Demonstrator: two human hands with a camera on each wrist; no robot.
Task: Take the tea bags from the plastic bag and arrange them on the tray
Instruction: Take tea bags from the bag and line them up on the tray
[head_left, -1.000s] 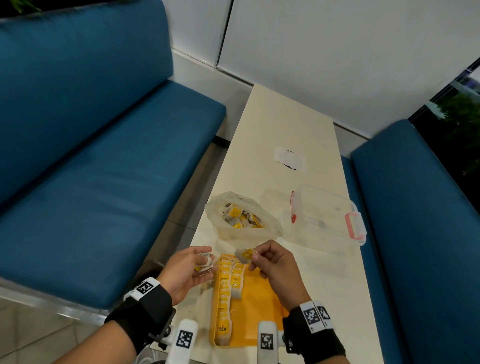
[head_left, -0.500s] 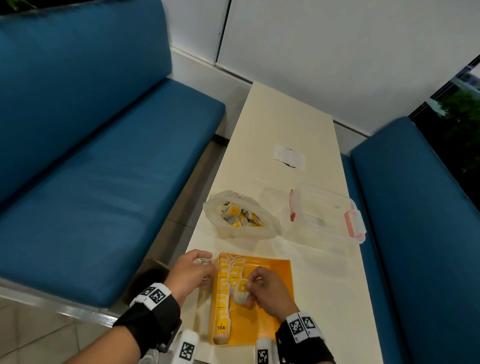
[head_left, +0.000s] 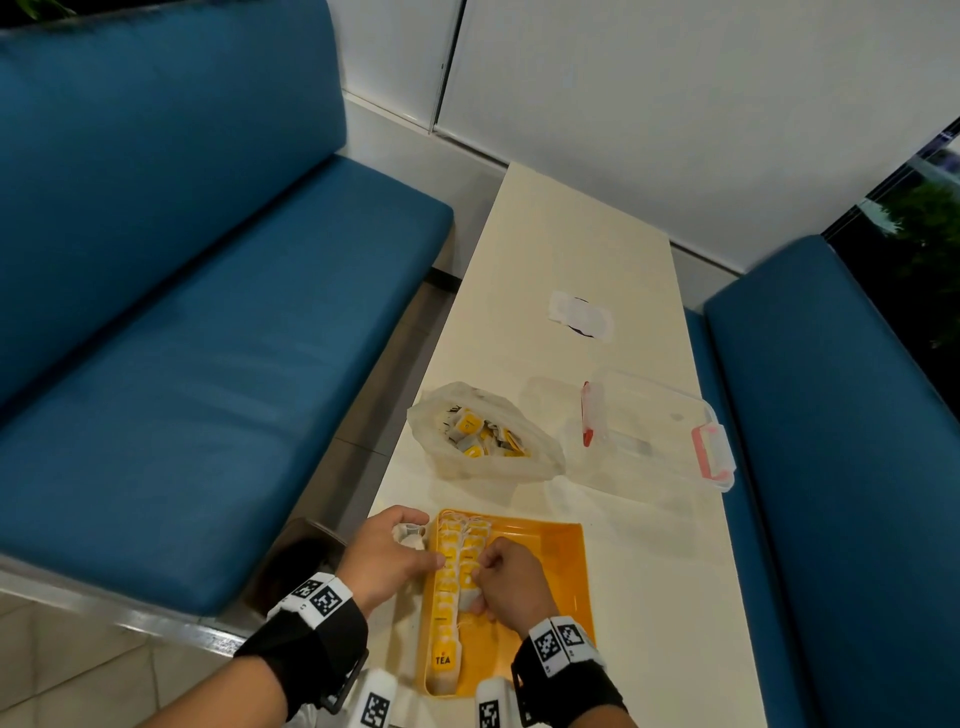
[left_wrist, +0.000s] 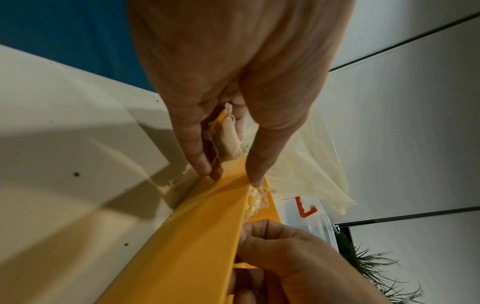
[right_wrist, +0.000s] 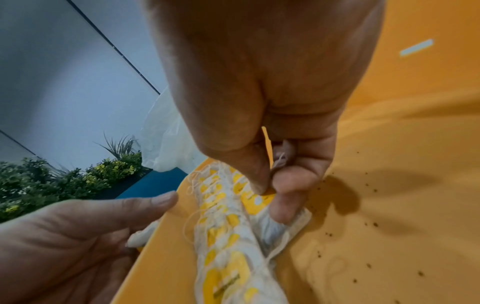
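Note:
An orange tray (head_left: 540, 582) lies at the near end of the table, with two rows of yellow-tagged tea bags (head_left: 445, 597) along its left side. My right hand (head_left: 475, 582) is down in the tray and pinches a tea bag (right_wrist: 283, 224) by its yellow tag, at the near end of the second row. My left hand (head_left: 410, 535) rests against the tray's left rim (left_wrist: 202, 236). It holds a tea bag (left_wrist: 226, 139) tucked between its fingers. The clear plastic bag (head_left: 483, 431) with several more tea bags lies open beyond the tray.
A clear lidded box with red latches (head_left: 660, 431) sits right of the plastic bag. A white sticker (head_left: 582, 317) lies further up the narrow cream table (head_left: 649, 597). Blue benches flank the table on the left (head_left: 208, 364) and right (head_left: 857, 467).
My right hand has come down from above the tray's far end into the tray, bringing its tea bag to the second row. My left hand has settled against the tray's left rim.

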